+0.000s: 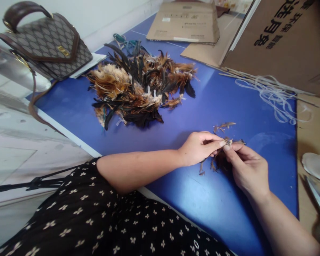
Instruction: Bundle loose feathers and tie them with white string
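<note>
Both of my hands meet over the right part of the blue table. My left hand (198,147) pinches a small brownish feather piece (228,142) between thumb and fingertips. From the other side, my right hand (249,165) pinches the same piece, its thumb beside the left one. Beneath and around my fingers lie more small brown feathers (213,164), partly hidden by the hands. A few loose brown bits (224,126) rest just beyond my fingertips. Farther back is a large heap of brown, black and cream feathers (138,89).
A patterned handbag (48,46) and a clear bottle (13,67) stand at the left. Cardboard boxes (280,46) are at the back right, with white string (272,96) and thin sticks (237,75) in front. Scissors (318,199) lie at the right edge.
</note>
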Action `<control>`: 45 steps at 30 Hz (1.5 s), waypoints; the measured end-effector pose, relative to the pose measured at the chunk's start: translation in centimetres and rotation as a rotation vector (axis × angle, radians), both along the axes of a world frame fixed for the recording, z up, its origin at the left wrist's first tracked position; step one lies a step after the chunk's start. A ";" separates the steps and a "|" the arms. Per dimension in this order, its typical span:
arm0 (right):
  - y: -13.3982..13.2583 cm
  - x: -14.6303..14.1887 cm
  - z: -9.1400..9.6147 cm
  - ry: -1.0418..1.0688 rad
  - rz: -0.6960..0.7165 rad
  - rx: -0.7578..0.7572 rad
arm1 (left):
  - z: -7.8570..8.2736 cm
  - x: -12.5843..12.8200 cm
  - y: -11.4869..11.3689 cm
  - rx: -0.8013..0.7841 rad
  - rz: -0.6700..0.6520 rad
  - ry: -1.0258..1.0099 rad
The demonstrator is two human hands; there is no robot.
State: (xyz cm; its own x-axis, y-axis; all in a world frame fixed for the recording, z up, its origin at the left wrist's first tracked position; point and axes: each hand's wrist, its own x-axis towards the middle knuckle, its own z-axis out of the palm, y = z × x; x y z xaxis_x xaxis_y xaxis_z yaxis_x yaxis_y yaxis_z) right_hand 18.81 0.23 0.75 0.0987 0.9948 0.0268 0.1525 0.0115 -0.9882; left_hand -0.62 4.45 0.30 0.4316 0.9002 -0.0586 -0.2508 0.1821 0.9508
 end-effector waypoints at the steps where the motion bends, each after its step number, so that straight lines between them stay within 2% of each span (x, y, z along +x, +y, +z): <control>1: 0.0 0.0 0.0 -0.002 -0.004 -0.005 | 0.0 0.0 0.0 0.003 0.000 -0.005; 6: -0.1 -0.2 0.0 -0.056 -0.002 0.007 | 0.3 -0.1 0.0 0.013 0.003 -0.010; 11: -0.2 -0.4 0.4 -0.131 0.049 0.052 | 0.9 -0.2 0.0 -0.058 -0.001 0.012; 20: -0.6 0.4 -0.7 -0.092 -0.094 0.041 | 1.8 -0.2 0.2 -0.152 0.026 0.102; 32: -0.8 0.4 -1.0 -0.031 -0.204 0.112 | 0.9 -0.1 0.6 -0.180 0.112 0.095; 39: -0.9 0.1 -0.9 -0.006 -0.235 0.126 | 1.0 0.0 0.4 -0.148 0.090 0.064; 41: -0.8 0.1 -0.9 -0.014 -0.247 0.142 | 1.1 -0.1 0.6 -0.152 0.119 0.084; 45: -0.8 0.2 -0.9 -0.010 -0.262 0.166 | 1.5 -0.6 1.1 -0.157 0.264 0.131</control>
State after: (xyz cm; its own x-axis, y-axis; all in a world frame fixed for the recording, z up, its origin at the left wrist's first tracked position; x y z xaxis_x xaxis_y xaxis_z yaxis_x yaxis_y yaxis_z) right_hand 18.98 -0.53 -0.13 0.3498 0.9175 0.1892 0.1813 0.1319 -0.9745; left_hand -1.23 5.58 1.79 0.1642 0.9555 -0.2451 -0.1864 0.2740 0.9435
